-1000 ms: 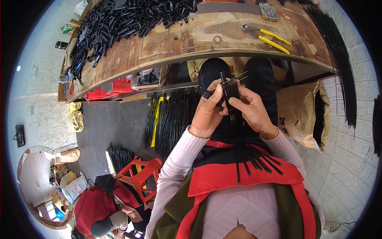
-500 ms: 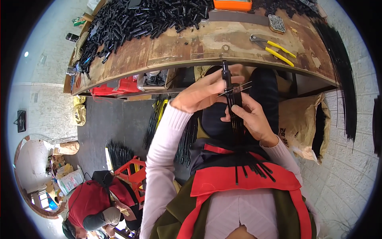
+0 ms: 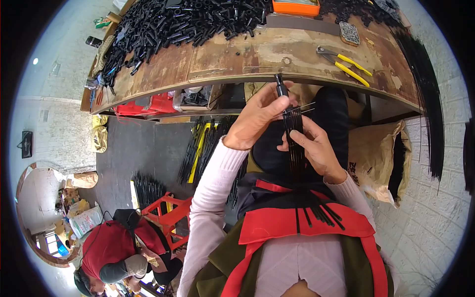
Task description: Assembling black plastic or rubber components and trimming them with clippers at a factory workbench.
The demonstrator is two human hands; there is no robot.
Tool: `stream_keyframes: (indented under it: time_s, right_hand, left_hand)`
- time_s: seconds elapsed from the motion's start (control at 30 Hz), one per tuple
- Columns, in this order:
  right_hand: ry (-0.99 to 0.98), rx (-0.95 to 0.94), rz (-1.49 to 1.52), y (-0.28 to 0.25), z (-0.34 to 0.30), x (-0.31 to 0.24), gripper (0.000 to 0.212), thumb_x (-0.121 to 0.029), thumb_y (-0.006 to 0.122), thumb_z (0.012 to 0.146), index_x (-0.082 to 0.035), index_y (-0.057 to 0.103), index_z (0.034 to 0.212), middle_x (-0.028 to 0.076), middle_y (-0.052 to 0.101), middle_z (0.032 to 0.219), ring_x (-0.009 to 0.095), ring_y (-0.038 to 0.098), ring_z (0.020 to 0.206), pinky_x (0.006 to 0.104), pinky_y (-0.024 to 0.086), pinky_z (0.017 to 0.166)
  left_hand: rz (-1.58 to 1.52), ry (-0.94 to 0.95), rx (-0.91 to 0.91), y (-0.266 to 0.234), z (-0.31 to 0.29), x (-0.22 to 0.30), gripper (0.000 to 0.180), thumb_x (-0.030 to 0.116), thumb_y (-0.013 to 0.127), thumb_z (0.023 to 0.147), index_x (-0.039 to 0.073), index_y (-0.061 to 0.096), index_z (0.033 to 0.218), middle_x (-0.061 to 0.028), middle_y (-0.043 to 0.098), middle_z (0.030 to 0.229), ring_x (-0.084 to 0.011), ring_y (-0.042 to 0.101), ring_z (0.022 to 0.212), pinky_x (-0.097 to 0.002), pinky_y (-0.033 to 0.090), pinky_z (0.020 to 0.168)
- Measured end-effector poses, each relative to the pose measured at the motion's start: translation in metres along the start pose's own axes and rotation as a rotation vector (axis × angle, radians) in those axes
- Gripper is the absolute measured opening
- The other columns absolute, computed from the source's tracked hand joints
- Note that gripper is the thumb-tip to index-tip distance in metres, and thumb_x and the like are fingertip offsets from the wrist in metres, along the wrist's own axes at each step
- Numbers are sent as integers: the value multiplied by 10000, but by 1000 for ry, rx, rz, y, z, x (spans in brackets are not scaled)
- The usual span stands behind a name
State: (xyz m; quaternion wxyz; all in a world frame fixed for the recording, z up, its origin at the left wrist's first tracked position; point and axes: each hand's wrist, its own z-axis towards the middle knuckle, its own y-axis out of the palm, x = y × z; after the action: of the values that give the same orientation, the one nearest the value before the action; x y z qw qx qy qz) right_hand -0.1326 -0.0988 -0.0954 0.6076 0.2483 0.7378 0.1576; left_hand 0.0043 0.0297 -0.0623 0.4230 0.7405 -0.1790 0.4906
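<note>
My left hand [image 3: 257, 119] is closed with thumb and fingers around a black stepped tube [image 3: 281, 88], whose narrow end points to the table edge. Below the tube runs a bundle of thin black rods [image 3: 295, 129] that looks like a folded umbrella frame. My right hand [image 3: 316, 148] grips this bundle, thumb across its front. A few thin wires [image 3: 308, 106] stick out sideways where tube and rods meet; whether the two are joined there cannot be made out. The bundle's lower end reaches over my lap, and black rod ends [image 3: 324, 215] fan across my red apron [image 3: 262, 227].
On the wooden table [image 3: 217, 62] lie a heap of black tubes [image 3: 183, 24], yellow-handled pincers [image 3: 351, 69], an orange box [image 3: 297, 7] and a speckled block [image 3: 349, 33]. Long black rods [image 3: 430, 114] hang at its right end. A sack [image 3: 378, 158] stands at right. Another person [image 3: 123, 252] bends at lower left.
My left hand's fingers have closed more around the tube, and its wrist has shifted slightly right. The tube tilts a little more left. My right hand keeps its grip on the rods.
</note>
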Motion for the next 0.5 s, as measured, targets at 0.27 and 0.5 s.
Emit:
stream_keyframes:
  time_s: [0.27,0.5]
  right_hand:
    - [9,4,-5,-1,0,0,379,-135,598,961,-2,491,1299,85,617,936,169,637,829,425,564,858]
    - [3,-1,7,0,1,-2,382,-133,598,961,-7,491,1305,87,614,948,172,635,830,423,567,848]
  left_hand:
    - [8,-15,74,4,-6,12,455,189,733,873,3,540,1241,-96,684,1026,-185,652,968,-293,505,881]
    - [105,86,152,3,-3,1,445,184,735,872,17,559,1244,-70,676,1020,-151,635,989,-285,486,895]
